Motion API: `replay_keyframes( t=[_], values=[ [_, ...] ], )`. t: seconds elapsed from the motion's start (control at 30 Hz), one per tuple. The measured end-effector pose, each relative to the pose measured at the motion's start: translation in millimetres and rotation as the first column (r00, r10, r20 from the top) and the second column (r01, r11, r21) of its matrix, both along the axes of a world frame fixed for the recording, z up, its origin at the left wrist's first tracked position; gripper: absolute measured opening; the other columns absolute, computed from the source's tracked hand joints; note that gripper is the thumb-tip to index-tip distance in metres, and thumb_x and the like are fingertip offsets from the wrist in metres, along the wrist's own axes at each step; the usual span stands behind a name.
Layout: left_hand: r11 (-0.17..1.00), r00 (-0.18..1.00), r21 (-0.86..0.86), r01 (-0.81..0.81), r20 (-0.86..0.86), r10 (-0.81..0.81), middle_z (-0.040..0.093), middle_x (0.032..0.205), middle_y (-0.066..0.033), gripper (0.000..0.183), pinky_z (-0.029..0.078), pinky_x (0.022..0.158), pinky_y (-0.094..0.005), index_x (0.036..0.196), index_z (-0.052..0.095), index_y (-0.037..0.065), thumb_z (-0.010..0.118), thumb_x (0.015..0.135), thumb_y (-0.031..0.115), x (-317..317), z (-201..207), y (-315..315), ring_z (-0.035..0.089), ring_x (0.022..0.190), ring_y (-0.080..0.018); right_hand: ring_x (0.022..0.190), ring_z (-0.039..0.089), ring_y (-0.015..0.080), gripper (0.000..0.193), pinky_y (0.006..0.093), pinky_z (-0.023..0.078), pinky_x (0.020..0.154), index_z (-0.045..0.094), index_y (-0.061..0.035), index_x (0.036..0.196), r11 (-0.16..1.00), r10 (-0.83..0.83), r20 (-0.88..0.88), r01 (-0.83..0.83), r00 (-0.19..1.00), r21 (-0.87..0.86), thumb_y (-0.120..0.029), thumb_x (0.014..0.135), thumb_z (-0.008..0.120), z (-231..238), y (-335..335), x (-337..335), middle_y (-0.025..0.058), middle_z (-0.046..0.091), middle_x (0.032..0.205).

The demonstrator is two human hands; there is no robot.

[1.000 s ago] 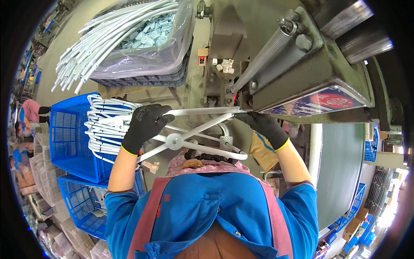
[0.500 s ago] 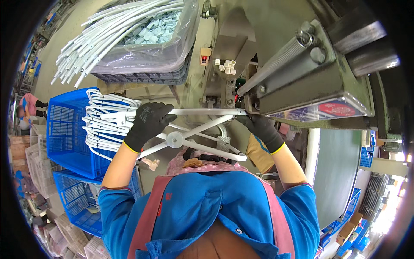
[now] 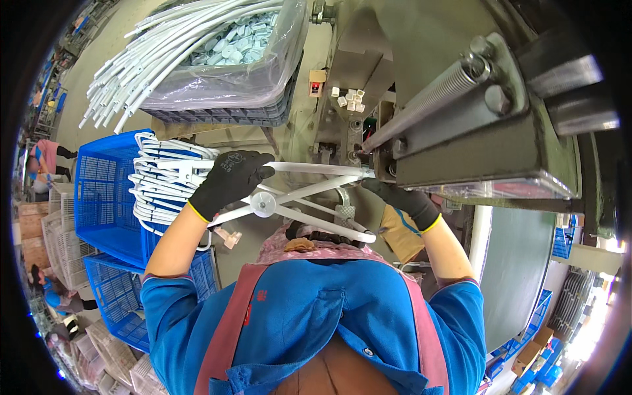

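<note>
A white folding tube frame [image 3: 309, 168] spans between my hands in front of my body. Its crossed legs meet at a round, pale disc joint [image 3: 263, 204]. My left hand [image 3: 230, 181], in a black glove with a yellow cuff, is wrapped round the left end of its top tube. My right hand [image 3: 405, 201], gloved alike, closes at the tube's other end, just under the metal press machine [image 3: 474, 151]; its fingertips are partly hidden. The tube's right end lies beside the machine's lower parts.
A blue crate [image 3: 108, 197] at left holds a stack of white bent-tube frames [image 3: 164, 171]; another blue crate [image 3: 112, 296] stands below. A plastic-lined bin [image 3: 217, 99] carries long white tubes and metal pieces. Small white caps [image 3: 351, 100] lie on the machine. Far left, other people are about.
The disc joint and crossed legs have shifted slightly away from my body. Both hands keep their hold on the frame. The whole view has shifted a little.
</note>
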State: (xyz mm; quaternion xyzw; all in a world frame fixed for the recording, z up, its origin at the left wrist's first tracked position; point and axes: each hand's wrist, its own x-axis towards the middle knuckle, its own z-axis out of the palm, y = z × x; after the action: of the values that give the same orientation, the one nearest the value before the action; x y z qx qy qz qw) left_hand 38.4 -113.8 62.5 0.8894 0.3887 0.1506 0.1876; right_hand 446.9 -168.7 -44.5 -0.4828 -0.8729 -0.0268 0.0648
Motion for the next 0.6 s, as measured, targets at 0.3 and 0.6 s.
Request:
replay_keyframes(
  t=[0.3, 0.6],
  values=[
    [0.977, 0.997, 0.213, -0.024, 0.072, 0.009, 0.057, 0.121, -0.0175, 0.073, 0.038, 0.097, -0.0469, 0.126, 0.053, 0.002, 0.059, 0.082, 0.060, -34.7, 2.4, -28.6, 0.052, 0.112, -0.0354, 0.102, 0.061, 0.0319, 0.058, 0.0371, 0.049, 0.087, 0.059, -0.0087, 0.121, 0.750, -0.239, -0.294, -0.016, 0.925, -0.661, -0.017, 0.068, 0.081, 65.7, -96.7, -34.5, 0.0186, 0.060, 0.117],
    [0.993, 0.918, 0.095, 0.072, -0.395, -0.029, 0.057, 0.103, -0.0110, 0.083, 0.046, 0.080, -0.0414, 0.140, 0.041, 0.013, 0.073, 0.064, 0.016, -54.9, -4.8, -32.2, 0.058, 0.094, -0.0276, 0.087, 0.064, 0.0376, 0.024, 0.0424, 0.051, 0.075, 0.066, -0.0043, 0.104, 0.800, -0.547, -0.561, 0.586, 0.621, -0.131, -0.011, 0.083, 0.057, -13.8, -13.0, -71.4, 0.0207, 0.066, 0.093]
  ],
)
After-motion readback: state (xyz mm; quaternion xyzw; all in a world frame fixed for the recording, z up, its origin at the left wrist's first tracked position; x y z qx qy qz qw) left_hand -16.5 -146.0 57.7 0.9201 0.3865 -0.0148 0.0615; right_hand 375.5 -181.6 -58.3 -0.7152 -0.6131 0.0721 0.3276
